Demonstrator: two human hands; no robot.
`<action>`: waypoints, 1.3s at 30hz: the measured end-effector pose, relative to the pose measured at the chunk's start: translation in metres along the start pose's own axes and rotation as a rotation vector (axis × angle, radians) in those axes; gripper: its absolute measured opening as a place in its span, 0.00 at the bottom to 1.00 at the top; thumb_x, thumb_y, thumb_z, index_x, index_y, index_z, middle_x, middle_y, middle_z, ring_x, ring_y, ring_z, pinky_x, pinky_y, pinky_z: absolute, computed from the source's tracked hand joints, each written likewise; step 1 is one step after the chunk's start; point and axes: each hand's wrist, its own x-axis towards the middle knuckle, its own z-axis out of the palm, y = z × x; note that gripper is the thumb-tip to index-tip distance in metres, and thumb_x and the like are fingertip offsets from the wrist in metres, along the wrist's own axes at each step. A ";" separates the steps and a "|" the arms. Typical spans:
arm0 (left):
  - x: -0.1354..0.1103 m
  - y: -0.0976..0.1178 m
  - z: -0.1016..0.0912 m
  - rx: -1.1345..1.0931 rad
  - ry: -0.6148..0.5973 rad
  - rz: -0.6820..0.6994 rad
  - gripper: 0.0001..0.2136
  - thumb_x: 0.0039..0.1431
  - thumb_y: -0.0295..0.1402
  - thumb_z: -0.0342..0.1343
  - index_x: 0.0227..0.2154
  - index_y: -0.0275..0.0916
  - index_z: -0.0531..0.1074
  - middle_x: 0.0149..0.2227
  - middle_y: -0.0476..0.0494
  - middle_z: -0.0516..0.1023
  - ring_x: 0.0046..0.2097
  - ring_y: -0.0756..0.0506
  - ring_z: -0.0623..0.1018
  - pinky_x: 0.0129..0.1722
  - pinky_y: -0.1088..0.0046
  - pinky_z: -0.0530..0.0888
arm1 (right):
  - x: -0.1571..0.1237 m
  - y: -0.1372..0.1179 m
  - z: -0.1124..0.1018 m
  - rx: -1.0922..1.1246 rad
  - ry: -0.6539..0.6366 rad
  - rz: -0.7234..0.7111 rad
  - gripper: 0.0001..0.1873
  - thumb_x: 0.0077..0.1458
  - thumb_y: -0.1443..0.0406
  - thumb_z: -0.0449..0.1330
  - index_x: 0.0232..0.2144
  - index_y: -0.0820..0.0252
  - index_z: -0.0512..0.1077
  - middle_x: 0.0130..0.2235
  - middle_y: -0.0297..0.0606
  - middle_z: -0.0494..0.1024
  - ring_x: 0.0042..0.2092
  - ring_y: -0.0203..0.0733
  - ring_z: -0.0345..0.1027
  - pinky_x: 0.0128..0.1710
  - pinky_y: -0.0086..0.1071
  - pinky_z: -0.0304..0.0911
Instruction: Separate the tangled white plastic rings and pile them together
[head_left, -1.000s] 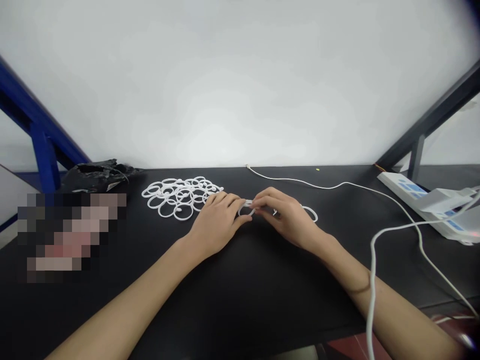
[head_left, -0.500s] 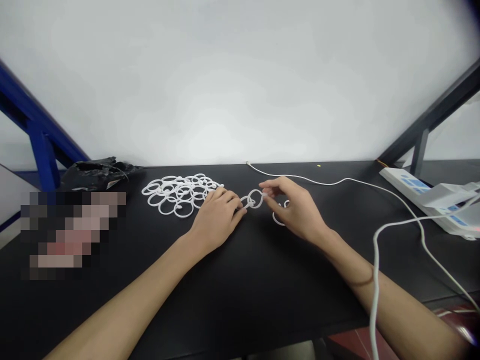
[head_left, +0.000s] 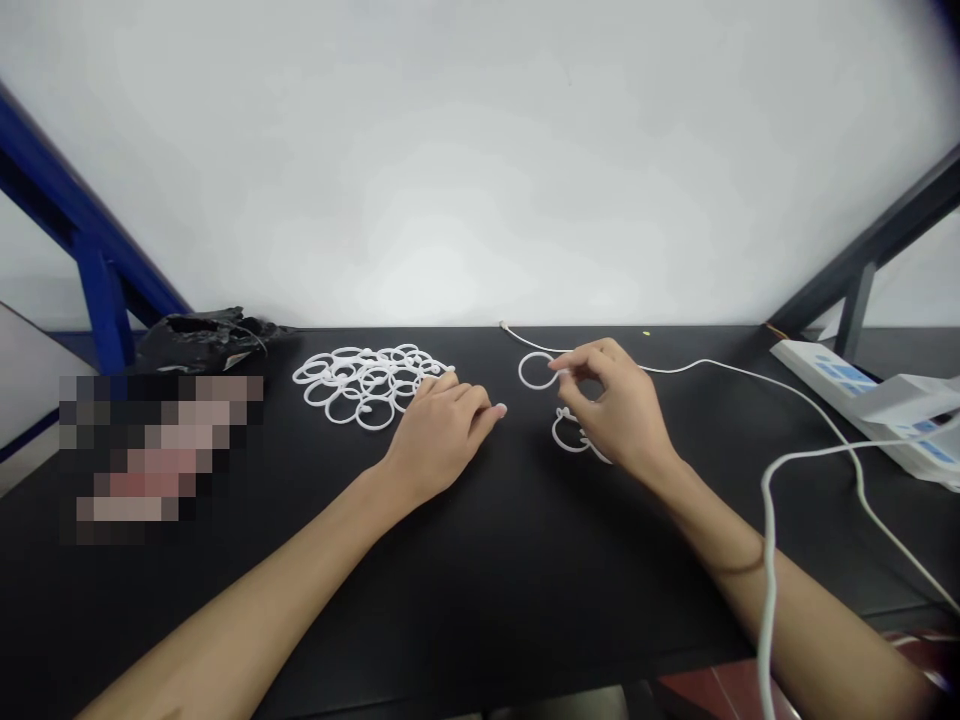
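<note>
My right hand (head_left: 619, 405) pinches a thin white ring (head_left: 525, 382) at its right side, between thumb and fingertips, above the black table. My left hand (head_left: 442, 430) is palm down, fingers curled, beside the right edge of a pile of white rings (head_left: 375, 412). A small white knob (head_left: 501, 410) shows at my left thumb tip; it looks like part of another ring, the rest hidden under the hand. Below my right hand, a few white rings (head_left: 568, 448) lie on the table, partly covered by it.
A white cable (head_left: 697, 364) runs along the back and right, crossing over my right forearm. At right stands a white power strip (head_left: 840, 380) with a plug in it. Crumpled black plastic (head_left: 195, 345) and a blurred-out patch (head_left: 165, 440) are at left. A white wall rises behind.
My right hand has moved slightly right with its ring, which is now apart from the one at my left hand. Earlier the two overlapped. My left hand stays almost in place.
</note>
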 end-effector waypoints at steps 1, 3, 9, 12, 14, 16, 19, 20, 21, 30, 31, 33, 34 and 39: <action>0.000 0.000 0.000 -0.020 -0.010 0.013 0.14 0.68 0.38 0.47 0.27 0.39 0.69 0.29 0.48 0.76 0.38 0.44 0.69 0.46 0.60 0.65 | 0.000 0.001 0.000 0.003 0.009 0.013 0.08 0.54 0.72 0.57 0.35 0.58 0.75 0.36 0.37 0.73 0.34 0.37 0.70 0.35 0.34 0.67; -0.001 0.000 0.000 -0.052 -0.034 0.054 0.13 0.67 0.40 0.49 0.30 0.40 0.71 0.30 0.48 0.76 0.39 0.43 0.70 0.47 0.60 0.65 | 0.000 0.001 0.001 0.021 0.004 0.009 0.08 0.54 0.72 0.58 0.36 0.58 0.75 0.37 0.37 0.72 0.34 0.37 0.70 0.36 0.34 0.68; -0.002 0.002 -0.001 -0.023 0.061 0.062 0.19 0.62 0.48 0.54 0.44 0.36 0.70 0.39 0.43 0.76 0.43 0.41 0.72 0.47 0.59 0.68 | -0.005 -0.007 0.005 0.102 -0.117 -0.113 0.09 0.57 0.72 0.58 0.39 0.56 0.73 0.38 0.37 0.74 0.37 0.38 0.69 0.38 0.34 0.68; -0.001 0.001 0.000 0.037 0.151 0.048 0.23 0.62 0.49 0.53 0.51 0.35 0.67 0.46 0.38 0.75 0.48 0.39 0.72 0.49 0.58 0.69 | -0.007 -0.011 0.005 0.153 -0.164 -0.156 0.09 0.58 0.71 0.58 0.40 0.56 0.72 0.38 0.37 0.74 0.37 0.38 0.69 0.38 0.34 0.68; -0.001 -0.001 0.000 0.063 0.146 0.074 0.24 0.63 0.48 0.53 0.54 0.36 0.65 0.50 0.37 0.74 0.51 0.38 0.72 0.51 0.57 0.68 | -0.008 -0.012 0.005 0.187 -0.189 -0.175 0.08 0.58 0.71 0.58 0.40 0.56 0.72 0.38 0.37 0.74 0.38 0.38 0.70 0.39 0.34 0.69; -0.002 -0.003 0.002 0.076 0.105 0.117 0.23 0.64 0.47 0.52 0.56 0.38 0.65 0.51 0.39 0.75 0.51 0.38 0.72 0.52 0.57 0.67 | -0.010 -0.013 0.006 0.216 -0.209 -0.177 0.08 0.58 0.70 0.58 0.40 0.56 0.72 0.38 0.37 0.74 0.38 0.38 0.70 0.39 0.33 0.69; -0.002 -0.005 0.003 0.062 0.066 0.159 0.21 0.65 0.46 0.51 0.55 0.38 0.66 0.49 0.41 0.76 0.50 0.39 0.73 0.52 0.57 0.67 | -0.010 -0.013 0.006 0.247 -0.232 -0.166 0.09 0.58 0.71 0.59 0.41 0.56 0.72 0.38 0.37 0.75 0.38 0.37 0.71 0.40 0.33 0.69; -0.002 -0.005 0.004 0.055 0.068 0.160 0.21 0.65 0.46 0.52 0.54 0.38 0.66 0.49 0.41 0.76 0.50 0.39 0.73 0.52 0.58 0.67 | -0.010 -0.014 0.007 0.254 -0.235 -0.164 0.09 0.58 0.71 0.60 0.41 0.56 0.72 0.38 0.36 0.75 0.38 0.37 0.71 0.40 0.33 0.69; -0.002 -0.006 0.004 0.050 0.076 0.157 0.21 0.64 0.47 0.52 0.53 0.39 0.67 0.48 0.41 0.76 0.50 0.39 0.73 0.52 0.58 0.67 | -0.010 -0.014 0.007 0.260 -0.235 -0.163 0.09 0.57 0.71 0.60 0.41 0.56 0.72 0.38 0.36 0.75 0.38 0.37 0.71 0.40 0.33 0.69; -0.003 -0.003 -0.001 0.017 0.144 0.137 0.20 0.59 0.49 0.57 0.45 0.39 0.68 0.42 0.42 0.76 0.45 0.40 0.72 0.48 0.58 0.68 | -0.010 -0.016 0.006 0.346 -0.280 0.001 0.04 0.59 0.67 0.61 0.38 0.57 0.74 0.32 0.32 0.78 0.33 0.34 0.72 0.34 0.29 0.68; -0.004 -0.002 -0.002 0.000 0.135 0.128 0.20 0.59 0.50 0.57 0.44 0.39 0.68 0.42 0.43 0.75 0.45 0.40 0.72 0.47 0.58 0.68 | -0.010 -0.015 0.005 0.342 -0.283 -0.005 0.03 0.60 0.67 0.60 0.37 0.57 0.74 0.32 0.32 0.78 0.33 0.34 0.72 0.34 0.29 0.68; -0.004 -0.001 -0.004 -0.050 0.112 0.099 0.18 0.60 0.51 0.54 0.41 0.40 0.68 0.40 0.44 0.75 0.43 0.41 0.72 0.46 0.59 0.69 | -0.010 -0.014 0.004 0.328 -0.290 -0.069 0.04 0.61 0.69 0.58 0.38 0.57 0.73 0.34 0.33 0.78 0.35 0.35 0.72 0.35 0.29 0.68; -0.004 -0.001 -0.005 -0.081 0.100 0.083 0.17 0.62 0.50 0.53 0.40 0.40 0.67 0.39 0.44 0.75 0.42 0.41 0.72 0.46 0.59 0.69 | -0.009 -0.014 0.003 0.317 -0.294 -0.112 0.05 0.61 0.69 0.58 0.38 0.57 0.73 0.36 0.34 0.78 0.37 0.35 0.72 0.37 0.29 0.68; -0.003 -0.001 -0.007 -0.232 0.043 0.041 0.12 0.66 0.43 0.50 0.29 0.42 0.63 0.44 0.44 0.75 0.49 0.42 0.72 0.50 0.60 0.68 | -0.010 -0.013 0.003 0.302 -0.339 -0.249 0.07 0.62 0.70 0.56 0.41 0.57 0.73 0.39 0.36 0.77 0.39 0.36 0.72 0.39 0.29 0.69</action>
